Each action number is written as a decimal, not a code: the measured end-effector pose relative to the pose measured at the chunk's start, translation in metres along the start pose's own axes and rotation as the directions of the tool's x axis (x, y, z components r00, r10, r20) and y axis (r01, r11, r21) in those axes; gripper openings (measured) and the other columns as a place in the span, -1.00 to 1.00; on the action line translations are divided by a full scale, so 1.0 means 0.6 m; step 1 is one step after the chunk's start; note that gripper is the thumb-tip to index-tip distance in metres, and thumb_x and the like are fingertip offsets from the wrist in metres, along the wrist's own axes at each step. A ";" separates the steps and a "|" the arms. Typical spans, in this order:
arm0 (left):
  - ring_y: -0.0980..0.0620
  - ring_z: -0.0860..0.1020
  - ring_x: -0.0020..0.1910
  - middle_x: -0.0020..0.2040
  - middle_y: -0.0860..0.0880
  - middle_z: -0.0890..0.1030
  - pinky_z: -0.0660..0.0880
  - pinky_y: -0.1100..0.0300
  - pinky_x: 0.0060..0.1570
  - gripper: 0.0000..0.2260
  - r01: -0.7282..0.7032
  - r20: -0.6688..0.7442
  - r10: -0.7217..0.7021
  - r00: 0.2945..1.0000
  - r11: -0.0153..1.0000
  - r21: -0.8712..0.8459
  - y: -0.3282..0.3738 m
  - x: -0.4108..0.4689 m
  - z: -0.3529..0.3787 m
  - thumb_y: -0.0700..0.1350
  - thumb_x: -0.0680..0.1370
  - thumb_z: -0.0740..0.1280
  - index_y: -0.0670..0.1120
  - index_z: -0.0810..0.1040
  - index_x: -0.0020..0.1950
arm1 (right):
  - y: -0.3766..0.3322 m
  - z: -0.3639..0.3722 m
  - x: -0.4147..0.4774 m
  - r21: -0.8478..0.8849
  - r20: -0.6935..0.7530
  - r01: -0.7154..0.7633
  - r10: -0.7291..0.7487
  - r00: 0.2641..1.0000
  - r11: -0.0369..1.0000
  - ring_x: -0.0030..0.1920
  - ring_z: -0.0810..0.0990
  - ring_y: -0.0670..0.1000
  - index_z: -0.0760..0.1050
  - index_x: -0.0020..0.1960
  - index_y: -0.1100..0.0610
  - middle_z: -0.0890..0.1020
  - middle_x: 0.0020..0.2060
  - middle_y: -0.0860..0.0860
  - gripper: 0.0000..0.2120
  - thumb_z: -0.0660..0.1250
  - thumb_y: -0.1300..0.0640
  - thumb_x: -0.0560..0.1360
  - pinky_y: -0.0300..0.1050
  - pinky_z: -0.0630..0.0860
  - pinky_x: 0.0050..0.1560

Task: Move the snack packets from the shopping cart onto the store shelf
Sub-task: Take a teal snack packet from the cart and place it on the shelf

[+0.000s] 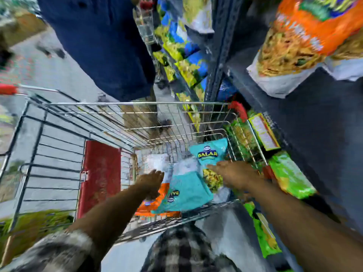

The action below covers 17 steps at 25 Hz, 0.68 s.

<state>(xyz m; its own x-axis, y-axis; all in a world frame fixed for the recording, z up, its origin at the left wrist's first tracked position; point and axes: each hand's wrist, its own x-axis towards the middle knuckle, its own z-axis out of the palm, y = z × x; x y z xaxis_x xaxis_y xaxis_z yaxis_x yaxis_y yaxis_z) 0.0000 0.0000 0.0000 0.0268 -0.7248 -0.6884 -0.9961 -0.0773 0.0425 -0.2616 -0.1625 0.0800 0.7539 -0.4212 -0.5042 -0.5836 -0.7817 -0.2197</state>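
Clearly the head view shows the job in mid-course. The shopping cart (137, 104) stands close against the store shelf (231, 55), and several snack packets lie at its bottom: a teal packet (211, 152) at the far end, a second teal packet (188, 190) nearer the person, an orange packet (155, 205) partly under it, and something pale and clear that may be more packets, too blurred to name. So the cart is not yet emptied, and that is what remains. The shelf to the right already carries many bags: an orange bag (306, 36) high up, blue and yellow bags (182, 54) farther along, green packets (290, 175) lower down. Whether any of these came out of the cart cannot be judged from this view.

Both arms reach down into the cart. The left hand (152, 182) hangs over the orange packet and the pale wrapping, its fingers curled loosely downward; its grip looks partly closed, but nothing is plainly held in it, and I cannot tell whether it touches the packet below. The right hand (229, 173) lies flat and stretched out, its fingertips (211, 167) at the lower edge of the far teal packet, touching or just about to; its grip is wide, with nothing taken yet. By my judgement the step in hand is the reach for the next packets, before any lift toward the shelf.
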 end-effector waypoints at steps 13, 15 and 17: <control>0.05 0.35 0.37 0.45 -0.14 0.34 0.29 0.32 0.34 -0.45 -0.165 -0.193 0.027 0.981 0.641 -0.750 0.016 0.046 0.046 -0.09 0.52 0.38 -0.12 0.25 0.46 | -0.030 0.056 0.114 0.577 -0.003 -0.038 0.049 0.999 0.816 0.20 0.51 0.11 0.54 0.17 0.08 0.58 0.18 0.09 -0.73 0.21 0.19 0.51 -0.08 0.43 0.21; 0.06 0.38 0.26 0.31 -0.16 0.48 0.34 0.33 0.32 -0.62 -0.161 -0.245 -0.098 0.965 0.518 -0.840 0.014 0.032 0.029 -0.21 0.53 0.33 -0.22 0.41 0.33 | -0.040 0.043 0.123 0.789 -0.068 -0.128 0.292 0.954 0.601 0.08 0.58 0.14 0.53 0.12 0.15 0.64 0.03 0.13 -0.77 0.25 0.27 0.49 -0.07 0.49 0.13; 0.11 0.42 0.25 0.25 -0.06 0.48 0.37 0.20 0.33 -0.58 -0.257 -0.358 -0.149 0.922 0.458 -0.851 0.010 0.015 0.003 0.00 0.52 0.27 -0.24 0.48 0.28 | -0.049 0.023 0.130 0.914 -0.037 -0.138 0.419 0.907 0.381 0.05 0.59 0.14 0.53 0.08 0.17 0.64 -0.02 0.11 -0.77 0.23 0.34 0.47 0.14 0.52 0.17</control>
<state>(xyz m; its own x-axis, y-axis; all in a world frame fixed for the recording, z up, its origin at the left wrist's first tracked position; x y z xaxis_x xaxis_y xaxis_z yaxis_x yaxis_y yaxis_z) -0.0057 -0.0059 -0.0072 0.2035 -0.9016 -0.3817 -0.3914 -0.4322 0.8124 -0.1899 -0.1658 0.0355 0.4508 -0.7266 -0.5185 -0.6021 0.1813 -0.7775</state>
